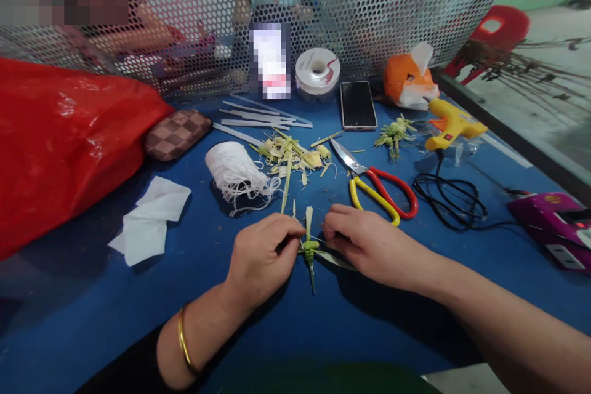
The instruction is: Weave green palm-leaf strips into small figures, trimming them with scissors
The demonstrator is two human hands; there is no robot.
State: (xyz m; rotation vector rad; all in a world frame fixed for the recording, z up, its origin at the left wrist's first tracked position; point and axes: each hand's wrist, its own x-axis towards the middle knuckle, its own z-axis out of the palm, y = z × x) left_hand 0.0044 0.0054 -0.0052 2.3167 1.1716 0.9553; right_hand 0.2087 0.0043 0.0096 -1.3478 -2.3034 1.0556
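Observation:
A small woven piece of green and pale leaf strips (309, 245) lies on the blue table (258, 332) between my hands. My left hand (261, 258), with a gold bangle on its wrist, pinches the piece from the left, fingers closed. My right hand (364, 245) grips strips of it from the right, fingers curled. One pale strip sticks up from the knot and a thin green tip points toward me.
Behind my hands lie leaf scraps (290, 157), a bundle of white string (235, 172), red-and-yellow scissors (376, 188), a phone (357, 104), a ribbon spool (317, 71) and a yellow glue gun (450, 126) with its black cord. A red plastic bag (64, 135) fills the left; tissue (150, 218) lies beside it.

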